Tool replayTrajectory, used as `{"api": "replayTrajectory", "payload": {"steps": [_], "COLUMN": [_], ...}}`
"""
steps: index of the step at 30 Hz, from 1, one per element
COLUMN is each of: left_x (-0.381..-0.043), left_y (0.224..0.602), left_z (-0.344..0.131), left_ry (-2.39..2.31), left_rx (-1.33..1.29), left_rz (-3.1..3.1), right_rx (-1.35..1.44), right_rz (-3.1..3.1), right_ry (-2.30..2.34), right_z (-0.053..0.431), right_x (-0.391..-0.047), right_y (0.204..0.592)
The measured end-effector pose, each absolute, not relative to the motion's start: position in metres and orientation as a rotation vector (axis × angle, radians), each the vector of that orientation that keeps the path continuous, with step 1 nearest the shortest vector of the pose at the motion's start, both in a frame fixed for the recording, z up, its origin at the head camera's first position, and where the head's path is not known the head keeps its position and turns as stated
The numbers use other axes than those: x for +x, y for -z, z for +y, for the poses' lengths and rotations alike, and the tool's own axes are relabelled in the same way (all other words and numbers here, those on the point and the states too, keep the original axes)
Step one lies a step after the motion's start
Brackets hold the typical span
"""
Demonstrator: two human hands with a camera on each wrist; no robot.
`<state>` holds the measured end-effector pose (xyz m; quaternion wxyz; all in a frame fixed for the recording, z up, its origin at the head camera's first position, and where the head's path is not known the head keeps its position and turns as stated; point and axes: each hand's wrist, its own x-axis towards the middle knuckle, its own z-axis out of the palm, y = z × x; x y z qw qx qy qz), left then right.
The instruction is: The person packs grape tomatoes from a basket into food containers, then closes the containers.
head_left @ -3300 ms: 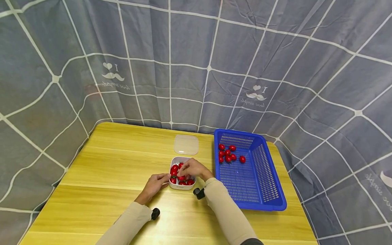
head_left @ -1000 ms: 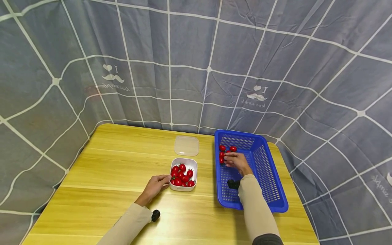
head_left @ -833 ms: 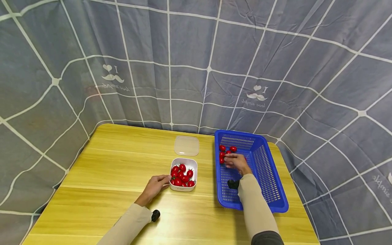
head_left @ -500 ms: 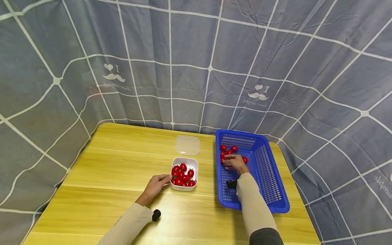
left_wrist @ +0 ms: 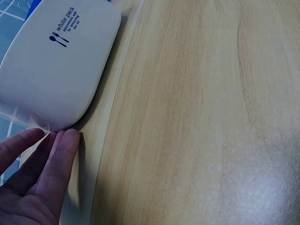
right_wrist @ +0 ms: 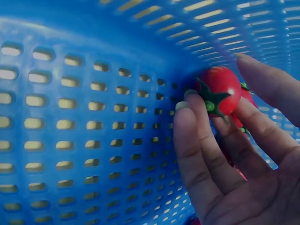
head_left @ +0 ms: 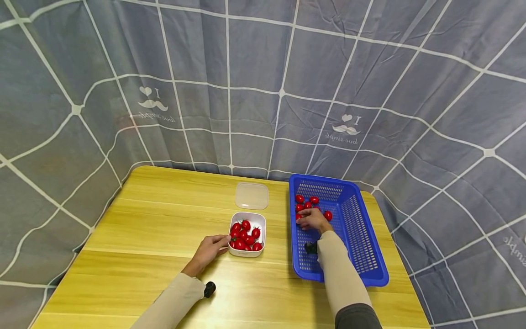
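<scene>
In the head view my left hand point(head_left: 208, 250) rests at the lower left corner of a small white plastic box point(head_left: 263, 235) that holds several cherry tomatoes point(head_left: 245, 225). Its fingertips touch the box's outer wall, fingers fairly straight, in the left wrist view. My right hand point(head_left: 314, 219) is down inside a blue perforated basket point(head_left: 357, 246), by its left wall. The right wrist view has its fingers curled round one cherry tomato point(right_wrist: 220, 89) with a green stem, the thumb close beside it; whether the thumb touches is unclear. More tomatoes lie behind it, partly hidden by the hand.
A translucent lid point(head_left: 251, 195) lies flat on the wooden table point(head_left: 172, 219) behind the white box. Several more tomatoes point(head_left: 314, 200) sit in the basket's far left part, with one point(head_left: 327, 215) to the right of the hand. A grey checked curtain point(head_left: 255, 114) surrounds the table.
My right hand has gone from the white box to the basket, then shifted slightly left and nearer to me among the tomatoes. The left hand stays at the box.
</scene>
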<state>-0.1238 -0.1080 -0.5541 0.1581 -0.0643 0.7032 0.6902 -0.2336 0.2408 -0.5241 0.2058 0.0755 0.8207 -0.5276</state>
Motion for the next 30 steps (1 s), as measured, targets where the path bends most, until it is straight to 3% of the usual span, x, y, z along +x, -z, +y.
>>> {"api": "replayTrajectory", "payload": {"steps": [13,30], "left_x": [-0.125,-0.126], "left_y": [0.555,0.557], "left_z": [-0.108,-0.109], "left_ry": [-1.979,-1.951], "left_rx": [-0.217,-0.203], "left_rz": [2.005,2.027], "right_rx": [0.211,0.199], "right_rz": [2.195,2.16], "right_ry": [1.505,1.716], "right_z": [0.244,0.245], "right_x": [-0.23,-0.228], "right_y": [0.53,0.505]}}
